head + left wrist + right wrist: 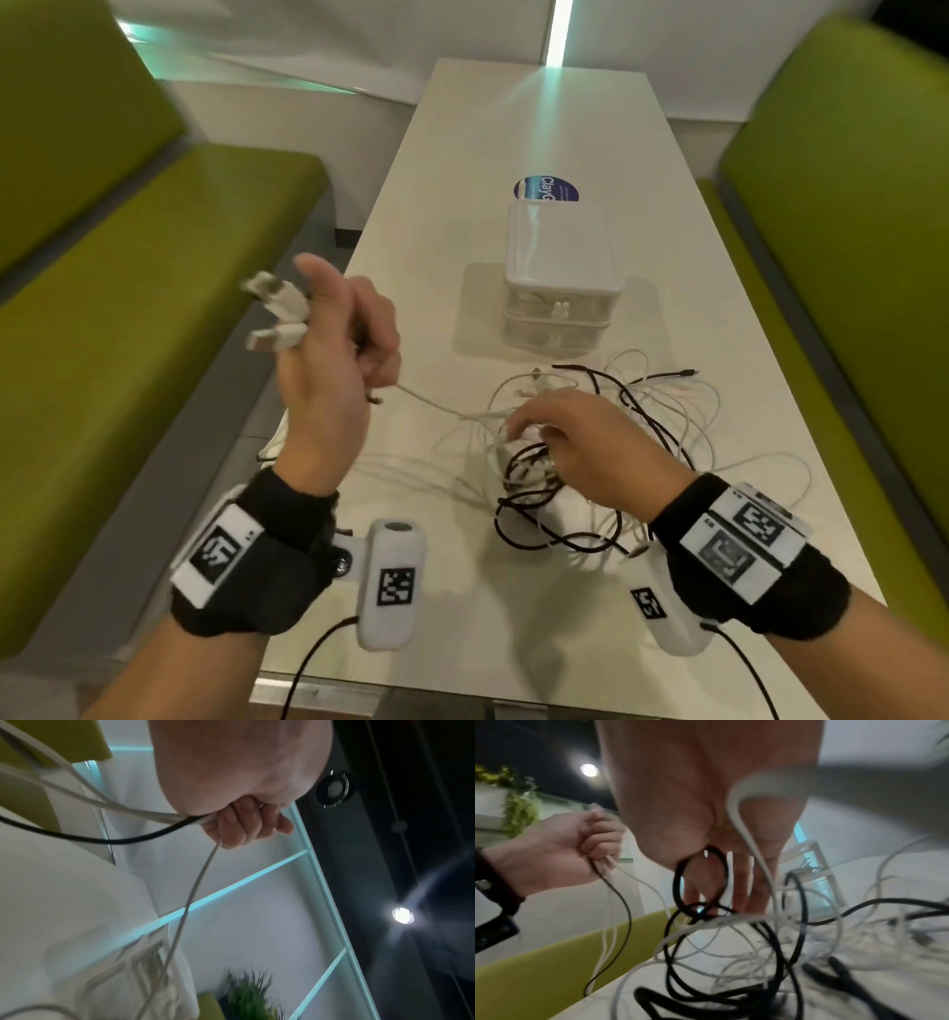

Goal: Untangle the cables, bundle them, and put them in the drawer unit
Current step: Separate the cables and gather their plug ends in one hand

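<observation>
Benches [154,288] in green upholstery fill the left and right sides of the head view, with a pale table [513,128] running up the middle of the frame. Near the centre of that table stands the drawer unit [560,272], a small white-topped box with clear drawers, and just above it in the frame lies a round blue sticker [545,188]. Below the unit, in the lower middle of the frame, sprawls the tangle of cables [606,437], white and black strands looped over one another. The left hand [334,354] is raised at centre left, its fingers curled round several cable ends: white plugs [277,308] stick out past the fingers, and one white cable [436,406] runs from the fist across to the pile. The right hand [575,442] rests low on the tangle with fingers pointing down among the strands; whether they pinch a cable or only touch cannot be told
</observation>
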The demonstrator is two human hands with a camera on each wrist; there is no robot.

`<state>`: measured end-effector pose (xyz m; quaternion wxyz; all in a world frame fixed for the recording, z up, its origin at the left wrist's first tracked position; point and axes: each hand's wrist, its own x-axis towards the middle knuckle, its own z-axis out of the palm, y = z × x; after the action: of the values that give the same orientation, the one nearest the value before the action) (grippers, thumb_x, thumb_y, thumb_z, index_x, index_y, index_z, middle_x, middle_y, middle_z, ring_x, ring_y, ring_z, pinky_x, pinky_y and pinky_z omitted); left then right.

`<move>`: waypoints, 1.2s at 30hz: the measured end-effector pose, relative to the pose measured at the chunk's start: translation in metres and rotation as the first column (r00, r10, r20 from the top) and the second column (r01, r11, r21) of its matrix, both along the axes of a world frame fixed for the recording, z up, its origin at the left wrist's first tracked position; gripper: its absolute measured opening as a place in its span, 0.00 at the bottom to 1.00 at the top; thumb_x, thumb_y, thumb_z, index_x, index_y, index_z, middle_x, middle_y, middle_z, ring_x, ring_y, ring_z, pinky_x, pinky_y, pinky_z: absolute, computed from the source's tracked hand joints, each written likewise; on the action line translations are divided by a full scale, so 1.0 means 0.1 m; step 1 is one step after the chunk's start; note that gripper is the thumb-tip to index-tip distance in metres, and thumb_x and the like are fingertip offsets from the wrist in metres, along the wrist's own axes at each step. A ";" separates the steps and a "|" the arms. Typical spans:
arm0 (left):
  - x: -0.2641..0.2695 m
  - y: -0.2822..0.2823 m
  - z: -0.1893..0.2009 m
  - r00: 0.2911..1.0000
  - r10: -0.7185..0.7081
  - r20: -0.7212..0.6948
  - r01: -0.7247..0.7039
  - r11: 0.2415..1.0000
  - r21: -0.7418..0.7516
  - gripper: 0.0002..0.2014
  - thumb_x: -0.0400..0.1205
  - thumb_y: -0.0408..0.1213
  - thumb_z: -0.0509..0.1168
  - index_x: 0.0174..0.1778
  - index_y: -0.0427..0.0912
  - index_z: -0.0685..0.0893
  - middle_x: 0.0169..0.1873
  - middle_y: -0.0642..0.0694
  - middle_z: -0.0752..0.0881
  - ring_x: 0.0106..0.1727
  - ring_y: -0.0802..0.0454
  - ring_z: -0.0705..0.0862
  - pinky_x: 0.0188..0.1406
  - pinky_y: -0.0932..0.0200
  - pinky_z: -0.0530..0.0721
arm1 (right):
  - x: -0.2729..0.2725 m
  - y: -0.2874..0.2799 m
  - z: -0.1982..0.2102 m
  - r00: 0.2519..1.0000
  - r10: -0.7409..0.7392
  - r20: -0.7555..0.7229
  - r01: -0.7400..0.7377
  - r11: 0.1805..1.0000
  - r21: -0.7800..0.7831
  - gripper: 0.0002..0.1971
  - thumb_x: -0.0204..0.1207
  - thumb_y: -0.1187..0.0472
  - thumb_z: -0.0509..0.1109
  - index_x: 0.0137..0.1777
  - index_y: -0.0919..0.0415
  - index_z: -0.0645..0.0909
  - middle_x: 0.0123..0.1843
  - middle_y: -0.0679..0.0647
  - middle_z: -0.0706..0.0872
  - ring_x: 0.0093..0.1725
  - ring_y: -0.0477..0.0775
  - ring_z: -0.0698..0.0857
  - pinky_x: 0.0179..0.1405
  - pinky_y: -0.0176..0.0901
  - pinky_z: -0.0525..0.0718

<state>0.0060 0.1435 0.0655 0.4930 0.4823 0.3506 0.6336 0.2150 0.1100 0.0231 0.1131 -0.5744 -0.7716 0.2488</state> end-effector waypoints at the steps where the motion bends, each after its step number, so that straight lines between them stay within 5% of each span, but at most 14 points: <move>1: -0.07 0.03 0.04 0.999 0.021 0.030 -0.022 1.000 0.008 0.32 0.88 0.54 0.38 0.21 0.46 0.70 0.17 0.52 0.61 0.18 0.55 0.56 0.20 0.62 0.55 | 0.07 -0.01 0.00 0.999 -0.017 0.031 0.018 1.000 -0.025 0.17 0.79 0.71 0.62 0.57 0.49 0.83 0.54 0.41 0.84 0.52 0.42 0.77 0.49 0.33 0.74; 3: -0.16 0.08 0.05 0.998 0.046 0.037 -0.047 0.999 0.004 0.32 0.88 0.54 0.38 0.22 0.46 0.70 0.17 0.52 0.62 0.18 0.54 0.56 0.20 0.60 0.54 | 0.15 -0.03 -0.01 0.996 -0.024 0.086 0.030 0.997 -0.068 0.21 0.77 0.72 0.62 0.59 0.46 0.82 0.55 0.39 0.85 0.49 0.40 0.80 0.43 0.26 0.74; 7: -0.04 0.00 -0.09 0.976 0.074 -0.207 -0.070 0.997 0.025 0.34 0.87 0.58 0.42 0.21 0.45 0.75 0.16 0.51 0.65 0.19 0.54 0.61 0.20 0.61 0.58 | 0.11 -0.05 0.03 0.995 0.032 0.097 -0.025 0.997 -0.079 0.20 0.76 0.69 0.59 0.56 0.43 0.82 0.49 0.41 0.87 0.47 0.42 0.83 0.46 0.35 0.80; 10: 0.04 -0.07 -0.18 0.941 0.062 -0.333 -0.060 0.998 0.018 0.33 0.82 0.62 0.45 0.23 0.42 0.80 0.16 0.52 0.66 0.20 0.56 0.63 0.22 0.66 0.61 | 0.06 -0.07 0.04 0.991 0.102 0.081 -0.096 0.993 -0.074 0.10 0.82 0.51 0.62 0.58 0.43 0.83 0.43 0.41 0.86 0.39 0.38 0.80 0.40 0.30 0.74; 14: 0.04 -0.08 -0.24 0.880 0.022 -0.475 0.014 0.997 0.071 0.32 0.83 0.56 0.51 0.28 0.34 0.86 0.17 0.42 0.66 0.21 0.54 0.64 0.23 0.67 0.62 | 0.02 -0.13 -0.05 0.964 0.188 0.185 -0.169 0.979 -0.116 0.18 0.77 0.35 0.62 0.56 0.42 0.85 0.40 0.40 0.87 0.43 0.39 0.83 0.57 0.40 0.69; 17: 0.05 -0.06 -0.34 0.732 -0.020 -0.681 0.080 0.995 0.057 0.32 0.80 0.63 0.50 0.30 0.45 0.90 0.17 0.55 0.76 0.21 0.58 0.73 0.25 0.69 0.65 | 0.01 -0.13 -0.13 0.939 0.241 0.247 -0.212 0.967 -0.139 0.14 0.76 0.37 0.65 0.53 0.42 0.85 0.36 0.37 0.83 0.44 0.40 0.82 0.64 0.46 0.65; 20: 0.08 -0.03 -0.44 0.525 -0.104 -0.845 0.151 0.988 -0.028 0.28 0.78 0.65 0.52 0.33 0.52 0.91 0.25 0.68 0.81 0.31 0.70 0.81 0.34 0.68 0.72 | 0.01 -0.14 -0.18 0.946 0.246 0.213 -0.221 0.966 -0.134 0.08 0.76 0.45 0.67 0.48 0.45 0.84 0.38 0.40 0.85 0.41 0.43 0.81 0.59 0.44 0.71; 24: 0.12 -0.02 -0.59 0.287 -0.156 -0.945 0.289 0.955 -0.069 0.16 0.81 0.54 0.58 0.46 0.54 0.91 0.39 0.55 0.89 0.44 0.55 0.88 0.43 0.52 0.84 | -0.03 -0.15 -0.18 0.966 0.164 0.198 -0.169 0.985 0.012 0.03 0.76 0.59 0.64 0.45 0.51 0.79 0.44 0.43 0.82 0.41 0.50 0.81 0.42 0.51 0.83; 27: 0.20 -0.05 -0.67 0.146 -0.186 -0.972 0.337 0.933 -0.128 0.16 0.80 0.53 0.62 0.38 0.45 0.86 0.32 0.48 0.86 0.36 0.47 0.85 0.35 0.46 0.82 | -0.03 -0.16 -0.10 0.990 0.033 0.136 -0.041 0.997 0.058 0.05 0.84 0.54 0.58 0.53 0.53 0.73 0.50 0.47 0.78 0.42 0.53 0.81 0.42 0.54 0.81; 33: 0.21 -0.01 -0.60 0.251 -0.228 -0.941 0.327 0.935 -0.139 0.11 0.82 0.43 0.66 0.36 0.41 0.80 0.32 0.48 0.83 0.36 0.47 0.82 0.35 0.46 0.80 | 0.01 -0.19 -0.01 0.991 -0.037 0.125 0.025 0.995 0.095 0.05 0.86 0.51 0.54 0.52 0.50 0.69 0.43 0.44 0.81 0.37 0.51 0.81 0.36 0.48 0.80; 36: 0.22 -0.07 -0.46 0.474 -0.275 -0.836 0.362 0.927 -0.100 0.12 0.85 0.44 0.61 0.38 0.44 0.81 0.31 0.55 0.83 0.33 0.60 0.80 0.34 0.59 0.77 | 0.02 -0.18 0.02 0.993 -0.023 0.116 0.008 0.991 0.134 0.04 0.81 0.56 0.62 0.47 0.49 0.69 0.40 0.44 0.82 0.36 0.52 0.81 0.36 0.48 0.81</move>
<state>0.0284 0.1370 0.0191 0.3508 0.8039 0.4178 0.2369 0.2172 0.0923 0.0248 0.1076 -0.5852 -0.7873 0.1616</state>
